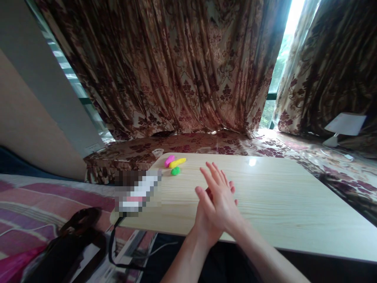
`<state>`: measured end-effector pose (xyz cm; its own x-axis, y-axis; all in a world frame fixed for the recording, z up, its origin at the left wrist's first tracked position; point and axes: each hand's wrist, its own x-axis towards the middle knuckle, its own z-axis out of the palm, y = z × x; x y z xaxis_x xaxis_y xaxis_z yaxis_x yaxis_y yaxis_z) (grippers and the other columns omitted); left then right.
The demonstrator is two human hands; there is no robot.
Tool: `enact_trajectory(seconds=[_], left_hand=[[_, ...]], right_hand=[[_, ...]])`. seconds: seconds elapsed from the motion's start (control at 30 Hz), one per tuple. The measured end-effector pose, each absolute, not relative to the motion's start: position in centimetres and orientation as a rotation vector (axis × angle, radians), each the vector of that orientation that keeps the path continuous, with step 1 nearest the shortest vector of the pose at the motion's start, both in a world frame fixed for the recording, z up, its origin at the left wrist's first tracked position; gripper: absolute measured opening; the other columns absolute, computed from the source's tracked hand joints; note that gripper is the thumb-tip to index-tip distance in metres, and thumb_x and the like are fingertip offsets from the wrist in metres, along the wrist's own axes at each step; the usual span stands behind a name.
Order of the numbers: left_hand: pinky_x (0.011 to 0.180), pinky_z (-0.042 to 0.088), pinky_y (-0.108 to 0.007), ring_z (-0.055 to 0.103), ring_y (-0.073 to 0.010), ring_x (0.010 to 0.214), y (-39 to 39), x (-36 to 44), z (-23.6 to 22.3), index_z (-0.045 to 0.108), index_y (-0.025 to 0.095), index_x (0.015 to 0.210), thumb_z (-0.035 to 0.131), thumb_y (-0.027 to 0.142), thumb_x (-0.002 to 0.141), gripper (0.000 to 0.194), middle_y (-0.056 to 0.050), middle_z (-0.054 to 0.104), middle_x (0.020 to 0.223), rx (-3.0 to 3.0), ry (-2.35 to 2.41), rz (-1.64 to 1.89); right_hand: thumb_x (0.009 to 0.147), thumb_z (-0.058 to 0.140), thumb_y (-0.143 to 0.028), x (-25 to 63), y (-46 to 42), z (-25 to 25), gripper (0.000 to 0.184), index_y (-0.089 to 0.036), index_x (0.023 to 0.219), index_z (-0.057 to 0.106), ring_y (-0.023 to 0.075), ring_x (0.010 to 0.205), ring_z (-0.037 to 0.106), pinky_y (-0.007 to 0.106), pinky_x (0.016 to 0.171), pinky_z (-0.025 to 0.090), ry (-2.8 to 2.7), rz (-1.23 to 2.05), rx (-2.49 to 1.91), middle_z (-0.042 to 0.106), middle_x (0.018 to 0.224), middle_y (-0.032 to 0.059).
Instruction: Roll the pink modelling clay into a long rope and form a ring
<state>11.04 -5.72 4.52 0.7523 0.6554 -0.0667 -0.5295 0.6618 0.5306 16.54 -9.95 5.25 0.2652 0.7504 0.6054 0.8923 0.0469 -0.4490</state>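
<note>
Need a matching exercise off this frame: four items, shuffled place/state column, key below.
1. Right hand
2. Yellow piece
3. Green piece
4. White lamp

A. Long, lying on the table beside the pink piece
B. Standing on the patterned cloth beyond the table
C. Laid across the left hand, fingers extended
D. Rounded lump, nearest the person of the three coloured pieces

Pairs: 1-C, 2-A, 3-D, 4-B
</note>
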Motion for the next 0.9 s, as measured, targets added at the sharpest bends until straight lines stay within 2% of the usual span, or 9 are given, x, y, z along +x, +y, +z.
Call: enact_trajectory(seconds=[0.1, 0.2, 0.3, 0.43, 0.5, 0.57, 0.7, 0.8, 0.9], left_hand=[[0.107, 0.028, -0.039, 0.036, -0.0241, 0.131, -4.6, 10.5, 4.3, 0.054, 0.019, 0.123, 0.038, 0.043, 0.09, 0.044, -0.008, 0.048, 0.136, 0.533, 0.163, 0.585], [0.104, 0.034, -0.04, 0.04, -0.0227, 0.128, -2.8, 10.8, 4.4, 0.053, 0.019, 0.122, 0.031, 0.045, 0.092, 0.046, -0.009, 0.049, 0.135, 0.636, 0.186, 0.701], [0.097, 0.042, -0.04, 0.049, -0.0231, 0.121, -1.9, 11.7, 4.4, 0.055, 0.018, 0.12, 0.022, 0.048, 0.092, 0.052, -0.011, 0.054, 0.128, 0.905, 0.305, 0.746], [0.095, 0.043, -0.037, 0.053, -0.025, 0.115, 0.9, 11.2, 4.6, 0.06, 0.019, 0.112, 0.049, 0.039, 0.086, 0.035, -0.011, 0.06, 0.119, 1.334, 0.565, 0.839], [0.102, 0.036, -0.033, 0.043, -0.0236, 0.124, 4.1, 10.1, 4.5, 0.062, 0.019, 0.105, 0.059, 0.026, 0.081, 0.025, -0.009, 0.052, 0.128, 1.405, 0.699, 0.946], [0.1, 0.037, -0.037, 0.043, -0.0233, 0.122, 7.7, 8.9, 4.3, 0.06, 0.018, 0.107, 0.057, 0.023, 0.084, 0.024, -0.01, 0.048, 0.131, 1.449, 0.828, 0.996], [0.082, 0.049, -0.042, 0.057, -0.0203, 0.098, 12.4, 7.6, 3.1, 0.052, 0.017, 0.116, 0.052, 0.031, 0.088, 0.031, -0.009, 0.054, 0.118, 1.497, 0.969, 0.944], [0.082, 0.05, -0.04, 0.057, -0.02, 0.098, 12.6, 8.0, 2.6, 0.053, 0.017, 0.115, 0.052, 0.031, 0.088, 0.031, -0.009, 0.055, 0.117, 1.481, 0.985, 0.869], [0.08, 0.05, -0.04, 0.058, -0.0195, 0.096, 10.6, 8.6, 2.7, 0.053, 0.016, 0.114, 0.053, 0.031, 0.088, 0.03, -0.008, 0.056, 0.114, 1.416, 0.913, 0.787]], right_hand=[[0.093, 0.034, -0.025, 17.4, -10.0, 4.8, 0.045, -0.01, 0.135, 0.038, 0.0268, 0.137, 0.014, 0.052, 0.109, 0.019, -1.555, -0.218, -1.689, 0.025, 0.148, 0.0126], [0.089, 0.041, -0.021, 15.6, -11.3, 4.0, 0.051, -0.013, 0.139, 0.033, 0.0264, 0.136, 0.017, 0.049, 0.109, 0.022, -1.749, -0.168, -1.537, 0.025, 0.148, 0.0108], [0.086, 0.044, -0.019, 14.9, -11.4, 3.5, 0.038, -0.021, 0.124, 0.052, 0.029, 0.127, 0.033, 0.05, 0.103, 0.028, -1.727, -0.199, -1.425, 0.043, 0.136, 0.0095], [0.094, 0.033, -0.035, 20.1, -10.2, 2.6, 0.033, -0.021, 0.11, 0.058, 0.0184, 0.079, 0.06, 0.032, 0.073, 0.049, -1.209, 0.067, -1.594, 0.064, 0.09, 0.0055], [0.095, 0.026, -0.043, 24.1, -10.2, 2.0, 0.045, -0.016, 0.097, 0.062, 0.0158, 0.057, 0.057, 0.027, 0.053, 0.046, -1.116, 0.123, -1.673, 0.061, 0.069, 0.004], [0.094, 0.02, -0.049, 27.4, -10.8, 1.5, 0.058, -0.013, 0.086, 0.064, 0.0137, 0.043, 0.051, 0.024, 0.04, 0.039, -1.079, 0.153, -1.729, 0.056, 0.057, 0.0024], [0.09, 0.031, -0.053, 30.8, -11.6, 0.9, 0.055, -0.013, 0.076, 0.065, 0.014, 0.043, 0.049, 0.024, 0.042, 0.036, -1.094, 0.1, -1.843, 0.053, 0.051, 0.0011], [0.083, 0.047, -0.051, 31.0, -11.5, 0.5, 0.043, -0.017, 0.06, 0.061, 0.0147, 0.052, 0.05, 0.026, 0.051, 0.036, -1.18, -0.006, -1.912, 0.055, 0.058, 0.0022], [0.084, 0.048, -0.048, 30.4, -11.5, 0.3, 0.045, -0.018, 0.051, 0.057, 0.0148, 0.056, 0.05, 0.027, 0.057, 0.035, -1.278, -0.062, -1.946, 0.056, 0.063, 0.0031]])
